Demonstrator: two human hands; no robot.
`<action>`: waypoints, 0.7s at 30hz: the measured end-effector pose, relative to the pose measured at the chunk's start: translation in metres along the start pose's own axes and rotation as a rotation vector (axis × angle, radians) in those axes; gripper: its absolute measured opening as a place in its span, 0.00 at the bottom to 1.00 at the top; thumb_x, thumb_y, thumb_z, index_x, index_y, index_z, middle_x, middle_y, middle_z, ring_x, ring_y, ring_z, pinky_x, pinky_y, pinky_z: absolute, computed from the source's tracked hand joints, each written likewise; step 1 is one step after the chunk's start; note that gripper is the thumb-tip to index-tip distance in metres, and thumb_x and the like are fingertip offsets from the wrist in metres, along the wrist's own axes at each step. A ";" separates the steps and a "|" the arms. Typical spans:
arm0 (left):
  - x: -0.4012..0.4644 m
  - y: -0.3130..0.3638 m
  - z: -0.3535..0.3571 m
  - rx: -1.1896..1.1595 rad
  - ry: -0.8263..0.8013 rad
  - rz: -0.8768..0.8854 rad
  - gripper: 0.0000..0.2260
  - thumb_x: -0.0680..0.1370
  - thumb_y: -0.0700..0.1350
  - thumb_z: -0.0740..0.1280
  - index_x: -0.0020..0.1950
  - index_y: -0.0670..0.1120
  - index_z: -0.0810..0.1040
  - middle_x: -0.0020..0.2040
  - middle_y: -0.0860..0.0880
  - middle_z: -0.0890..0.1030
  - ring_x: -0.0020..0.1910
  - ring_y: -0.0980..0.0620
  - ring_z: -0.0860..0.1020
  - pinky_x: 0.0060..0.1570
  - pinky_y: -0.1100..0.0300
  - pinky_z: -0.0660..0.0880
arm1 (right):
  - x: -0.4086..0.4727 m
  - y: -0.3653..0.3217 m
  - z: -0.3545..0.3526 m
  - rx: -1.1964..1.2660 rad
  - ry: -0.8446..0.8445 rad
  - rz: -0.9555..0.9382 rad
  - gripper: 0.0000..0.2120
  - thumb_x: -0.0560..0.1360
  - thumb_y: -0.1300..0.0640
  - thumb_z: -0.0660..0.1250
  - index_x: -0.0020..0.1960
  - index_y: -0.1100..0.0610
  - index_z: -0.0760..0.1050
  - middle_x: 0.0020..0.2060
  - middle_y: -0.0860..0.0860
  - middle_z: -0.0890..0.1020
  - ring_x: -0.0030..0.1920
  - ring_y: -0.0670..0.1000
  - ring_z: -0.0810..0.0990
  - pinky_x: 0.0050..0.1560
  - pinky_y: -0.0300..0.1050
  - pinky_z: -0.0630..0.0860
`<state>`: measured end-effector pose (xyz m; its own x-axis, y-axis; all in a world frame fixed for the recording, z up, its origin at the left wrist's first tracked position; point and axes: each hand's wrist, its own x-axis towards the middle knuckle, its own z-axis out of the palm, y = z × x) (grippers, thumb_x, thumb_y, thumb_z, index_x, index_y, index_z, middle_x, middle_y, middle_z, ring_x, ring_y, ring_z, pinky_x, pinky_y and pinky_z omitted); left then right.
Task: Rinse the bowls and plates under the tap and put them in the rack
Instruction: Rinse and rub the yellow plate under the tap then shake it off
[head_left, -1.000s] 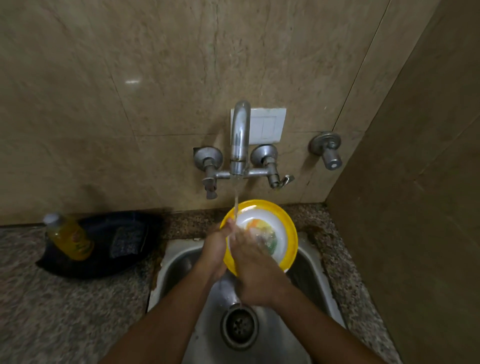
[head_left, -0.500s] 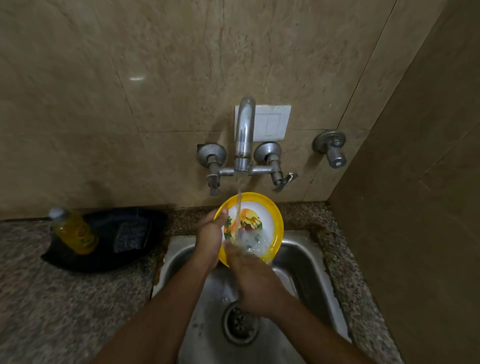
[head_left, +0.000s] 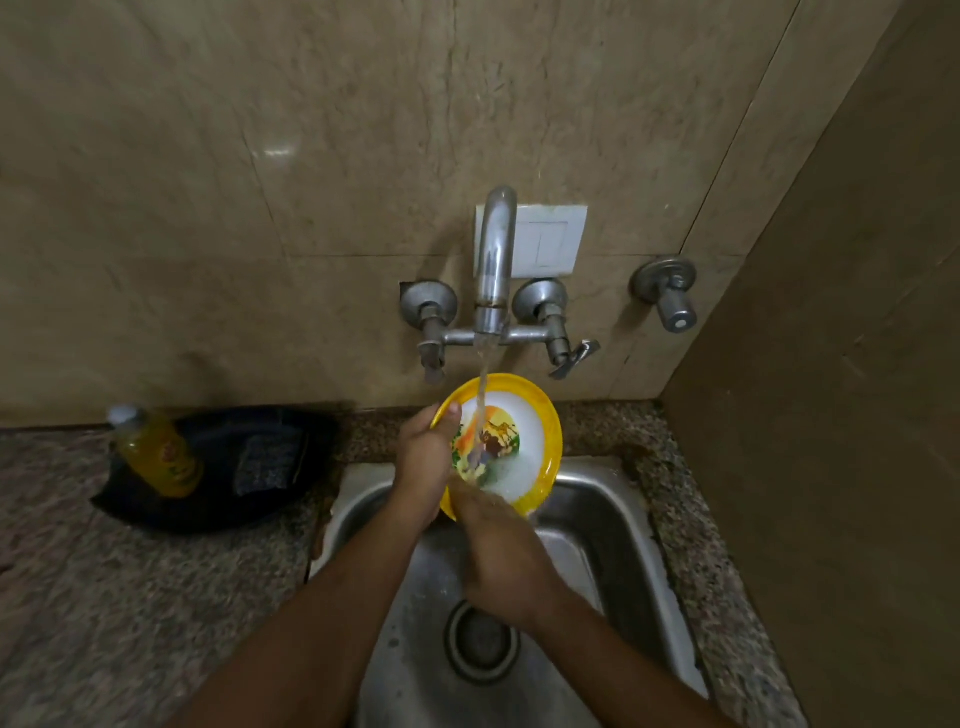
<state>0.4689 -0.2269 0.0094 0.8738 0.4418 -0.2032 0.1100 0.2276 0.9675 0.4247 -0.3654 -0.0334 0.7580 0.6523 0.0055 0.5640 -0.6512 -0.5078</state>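
Observation:
A yellow-rimmed plate (head_left: 540, 415) with a white inside and a coloured picture is held tilted over the steel sink (head_left: 597, 525), its face toward me. Water runs from the wall tap (head_left: 494, 260) onto the picture, and foam lies in the plate's lower part. My left hand (head_left: 423, 462) grips the plate's left rim, thumb over the edge. My right hand (head_left: 501, 556) is at the plate's lower edge, its fingers on the wet face; whether it grips the plate I cannot tell. No rack is in view.
A yellow bottle of dish liquid (head_left: 156, 454) and a dark scrub pad (head_left: 262, 465) lie in a black tray (head_left: 218, 509) on the granite counter left of the sink. A separate tap knob (head_left: 670, 296) sticks out of the wall at right. A brown side wall (head_left: 831, 415) closes the right side.
The plate has been turned and tilted under the stream, and its picture now faces me more squarely. My right hand has slid down from the plate's face to its lower edge.

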 end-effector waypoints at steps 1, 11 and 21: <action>0.000 0.002 -0.002 -0.006 -0.007 0.002 0.09 0.78 0.49 0.67 0.45 0.50 0.86 0.49 0.44 0.86 0.54 0.42 0.82 0.59 0.38 0.76 | -0.001 0.002 -0.002 0.004 -0.006 -0.019 0.48 0.66 0.59 0.70 0.80 0.50 0.51 0.76 0.52 0.65 0.73 0.56 0.67 0.72 0.49 0.65; -0.005 0.003 -0.010 0.153 0.053 0.109 0.13 0.81 0.48 0.65 0.39 0.52 0.84 0.39 0.51 0.84 0.42 0.52 0.80 0.47 0.50 0.77 | -0.004 0.017 -0.022 -0.325 0.031 -0.053 0.39 0.65 0.54 0.70 0.76 0.53 0.65 0.72 0.53 0.72 0.70 0.56 0.71 0.73 0.50 0.57; -0.014 0.015 -0.011 0.315 0.076 0.203 0.10 0.81 0.47 0.64 0.43 0.50 0.82 0.38 0.54 0.82 0.38 0.59 0.78 0.40 0.63 0.74 | 0.005 0.007 -0.009 -0.448 -0.070 0.050 0.41 0.60 0.52 0.74 0.72 0.63 0.70 0.68 0.62 0.74 0.69 0.62 0.73 0.69 0.61 0.66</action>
<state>0.4530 -0.2200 0.0249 0.8562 0.5166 -0.0019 0.0891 -0.1440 0.9856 0.4356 -0.3701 -0.0294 0.7723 0.6307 -0.0755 0.6254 -0.7758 -0.0835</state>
